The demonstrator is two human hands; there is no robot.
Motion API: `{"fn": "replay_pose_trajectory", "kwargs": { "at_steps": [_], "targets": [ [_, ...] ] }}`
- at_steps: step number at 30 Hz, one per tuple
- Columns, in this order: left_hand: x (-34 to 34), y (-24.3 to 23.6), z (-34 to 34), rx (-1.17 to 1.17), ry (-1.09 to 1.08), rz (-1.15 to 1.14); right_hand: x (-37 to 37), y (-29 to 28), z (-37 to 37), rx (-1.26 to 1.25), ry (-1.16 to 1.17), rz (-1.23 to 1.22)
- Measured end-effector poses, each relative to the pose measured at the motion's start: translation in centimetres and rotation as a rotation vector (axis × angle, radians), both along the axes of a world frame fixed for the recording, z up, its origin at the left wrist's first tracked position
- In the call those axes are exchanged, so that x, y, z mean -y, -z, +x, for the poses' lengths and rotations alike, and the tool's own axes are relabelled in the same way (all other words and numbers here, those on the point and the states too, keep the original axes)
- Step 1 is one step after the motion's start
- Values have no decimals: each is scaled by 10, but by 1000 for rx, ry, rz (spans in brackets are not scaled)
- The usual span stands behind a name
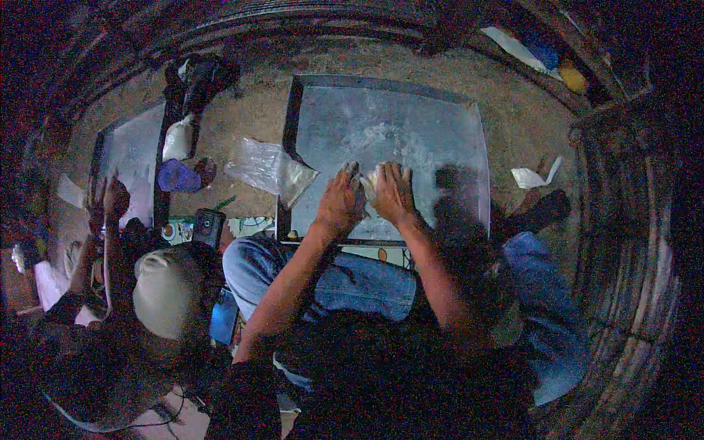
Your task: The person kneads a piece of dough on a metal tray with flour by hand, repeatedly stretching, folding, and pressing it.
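Note:
Both of my hands are over a shallow metal tray (418, 117) with dark raised edges, dusted with white powder in its middle. Between them shows a pale lump that looks like dough (371, 179), mostly covered by the fingers. My left hand (342, 196) is curled against its left side, with whitish powder on the fingertips. My right hand (391, 191) bends its fingers over the lump from the right. A clear plastic bag (257, 163) with white powder in its end lies across the tray's left edge. A small pale ball (293, 235) rests at the near left corner.
At the left, a co-worker in a light cap (160, 293) has their hands (110, 198) over a second tray (132, 150). Between the trays are a white bag (178, 138), a purple bundle (178, 176) and a dark phone (208, 227). A white packet (528, 177) lies right.

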State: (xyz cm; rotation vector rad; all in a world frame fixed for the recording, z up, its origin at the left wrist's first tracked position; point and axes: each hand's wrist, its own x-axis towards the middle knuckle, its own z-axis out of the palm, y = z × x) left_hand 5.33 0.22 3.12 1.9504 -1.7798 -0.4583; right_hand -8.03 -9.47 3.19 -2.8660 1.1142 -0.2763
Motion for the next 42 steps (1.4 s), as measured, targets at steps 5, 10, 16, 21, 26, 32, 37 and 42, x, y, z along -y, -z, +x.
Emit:
{"fn": "replay_pose_trajectory", "kwargs": {
  "at_steps": [5,10,16,21,26,32,37,42],
  "targets": [
    [-5,19,6,181,11,34,-7,10,-13,153,-49,-31],
    [4,21,4,281,34,157,6,-5,-13,123,-6,282],
    [3,6,0,257,40,260,22,-32,0,11,63,487],
    [2,8,5,308,39,246,55,-68,2,221,-3,320],
    [6,5,-1,165,15,230,39,-44,-24,-41,148,343],
    [3,28,7,343,-79,170,-45,3,2,-154,238,116],
    [3,10,7,263,-59,273,-26,-21,30,-49,330,191],
    [5,-6,2,258,-31,290,45,20,47,240,269,-8]
  ]
}}
